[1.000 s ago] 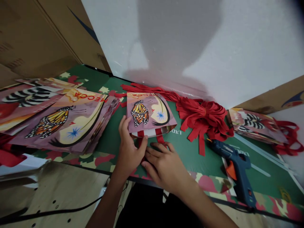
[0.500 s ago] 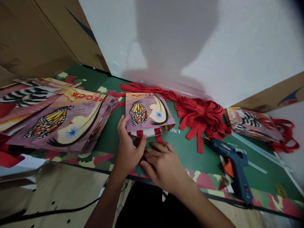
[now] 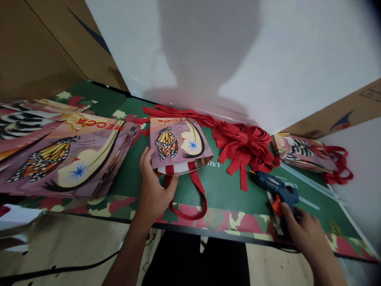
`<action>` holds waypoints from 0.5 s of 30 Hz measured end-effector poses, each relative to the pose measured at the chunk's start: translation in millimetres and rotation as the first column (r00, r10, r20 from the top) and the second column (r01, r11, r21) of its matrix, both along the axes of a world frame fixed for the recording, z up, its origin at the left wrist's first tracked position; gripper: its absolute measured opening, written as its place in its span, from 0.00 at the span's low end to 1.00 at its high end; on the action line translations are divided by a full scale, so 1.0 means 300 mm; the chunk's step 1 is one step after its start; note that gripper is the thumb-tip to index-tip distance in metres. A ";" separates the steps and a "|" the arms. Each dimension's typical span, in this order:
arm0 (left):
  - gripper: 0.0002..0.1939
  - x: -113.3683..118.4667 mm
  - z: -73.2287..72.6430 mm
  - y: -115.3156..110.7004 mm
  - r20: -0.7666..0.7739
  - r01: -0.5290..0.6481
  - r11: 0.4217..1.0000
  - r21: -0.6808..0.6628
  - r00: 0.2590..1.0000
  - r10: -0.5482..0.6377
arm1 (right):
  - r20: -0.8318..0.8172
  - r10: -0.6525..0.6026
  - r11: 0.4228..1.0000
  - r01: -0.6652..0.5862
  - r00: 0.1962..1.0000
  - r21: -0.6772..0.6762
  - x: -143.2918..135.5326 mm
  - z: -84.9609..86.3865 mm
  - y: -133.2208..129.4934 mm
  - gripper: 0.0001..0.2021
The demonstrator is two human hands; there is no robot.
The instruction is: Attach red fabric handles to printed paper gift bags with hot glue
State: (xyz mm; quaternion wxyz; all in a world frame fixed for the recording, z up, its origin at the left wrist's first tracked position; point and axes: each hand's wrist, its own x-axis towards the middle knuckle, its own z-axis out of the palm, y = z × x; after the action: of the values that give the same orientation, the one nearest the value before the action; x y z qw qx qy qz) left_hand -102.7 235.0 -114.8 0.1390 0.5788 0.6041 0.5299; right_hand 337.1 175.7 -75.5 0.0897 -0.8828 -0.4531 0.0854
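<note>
A small paper bag (image 3: 180,141) with a butterfly print lies flat at the middle of the table, its open mouth towards me. My left hand (image 3: 153,184) grips its left edge, thumb near the mouth. A red ribbon handle (image 3: 200,186) loops out of the mouth onto the green surface. At the right, my right hand (image 3: 308,230) closes round the grip of a blue glue gun (image 3: 272,184) with an orange trigger. The gun lies on its side, nozzle pointing left. My fingers partly hide its handle.
Printed bags (image 3: 65,155) are stacked at the left. A bundle of red ribbons (image 3: 245,141) lies behind the table's middle. More bags with red handles (image 3: 303,153) rest at the far right, near pale glue sticks (image 3: 309,180). A white panel (image 3: 282,59) stands at the back.
My right hand has left the ribbon handle and moved right onto the glue gun. The ribbon loop now shows in full. My left hand stays on the bag; the view has shifted slightly.
</note>
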 end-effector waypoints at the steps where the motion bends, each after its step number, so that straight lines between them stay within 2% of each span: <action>1: 0.47 -0.002 -0.002 0.001 0.001 0.007 1.000 0.002 1.000 -0.007 | -0.041 -0.003 1.000 0.002 0.999 -0.027 0.013 -0.005 0.006 0.44; 3: 0.48 -0.007 -0.008 0.004 0.002 0.019 1.000 0.011 1.000 -0.019 | -0.086 -0.047 0.997 0.042 0.995 -0.061 0.004 0.015 0.021 0.41; 5: 0.49 -0.010 -0.013 0.008 0.009 0.023 1.000 0.018 1.000 -0.023 | -0.237 -0.104 0.992 0.084 0.966 -0.095 -0.024 0.059 0.029 0.37; 7: 0.50 -0.011 -0.017 0.011 0.024 0.019 1.000 0.020 1.000 -0.019 | -0.501 -0.188 0.982 0.145 0.845 -0.125 -0.049 0.105 0.019 0.33; 9: 0.50 -0.011 -0.019 0.013 0.041 0.015 1.000 0.021 0.999 -0.016 | -0.717 -0.253 0.960 0.262 0.650 -0.102 -0.062 0.134 -0.007 0.30; 11: 0.50 -0.010 -0.019 0.013 0.058 0.018 1.000 0.022 0.998 -0.019 | -0.823 -0.247 0.914 0.404 0.512 -0.023 -0.066 0.142 -0.042 0.30; 13: 0.50 -0.009 -0.017 0.013 0.068 0.026 0.999 0.020 0.997 -0.027 | -0.880 -0.211 0.864 0.502 0.427 0.036 -0.063 0.134 -0.076 0.31; 15: 0.50 -0.009 -0.016 0.013 0.063 0.026 1.000 0.013 0.998 -0.027 | -0.911 -0.186 0.846 0.531 0.368 0.042 -0.056 0.122 -0.105 0.32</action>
State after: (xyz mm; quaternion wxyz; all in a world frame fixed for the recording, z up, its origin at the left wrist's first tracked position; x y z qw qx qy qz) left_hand -105.5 238.7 -119.6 0.1614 0.5705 0.5883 0.5499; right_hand 320.4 144.2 -39.1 0.4733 -0.7561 -0.1395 0.4300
